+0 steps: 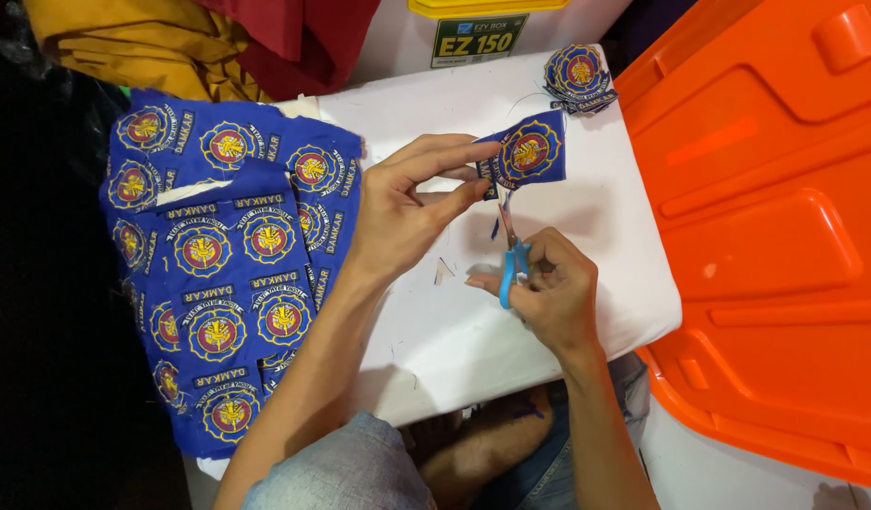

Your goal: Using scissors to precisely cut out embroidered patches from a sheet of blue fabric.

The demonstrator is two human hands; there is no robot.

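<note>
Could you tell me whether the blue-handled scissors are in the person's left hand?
No, the blue-handled scissors are gripped by the right hand, while the left hand pinches the blue embroidered fabric patch.

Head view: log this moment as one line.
left hand: holds blue patch | right hand: holds blue-handled scissors, blades at patch | blue patch sheet: on white table
</note>
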